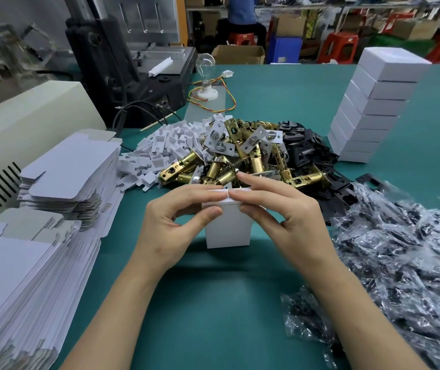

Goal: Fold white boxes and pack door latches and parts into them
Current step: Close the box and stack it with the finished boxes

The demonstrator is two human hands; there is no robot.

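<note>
Box point(227, 231) is standing upright on the green table point(213, 311), dead centre, just in front of the latch pile. Both hands are working its top end.

Left hand point(171, 225) is gripping the box's upper left: thumb is pressing the near face and the curled index finger is lying over the top flap. The gap between thumb and finger is narrow, filled by the box edge.

Right hand point(285, 217) is mirroring it on the upper right, with the thumb on the near corner and the index finger on the flap, meeting the left index at the middle. Its other fingers are stretching out over the top towards the latches. The top flap is sitting nearly flat; can't tell if it's fully tucked in.

Around it:
- Brass latches point(240, 158) are lying in a heap behind the box, some touching the far side of the fingers' area.
- White inserts point(165, 145) are piling up left of the latches.
- Black plates point(304, 148) are spreading out right of the latches.
- Bagged parts point(400, 257) are covering the table's right side, close to the right forearm.
- Flat blanks point(67, 172) are sitting in two stacks on the left.
- Closed boxes point(368, 110) are standing in a tall stack far right, well apart from the hands.
- A bulb point(205, 65) on a white base is standing behind the piles, beside a dark machine point(123, 62).
</note>
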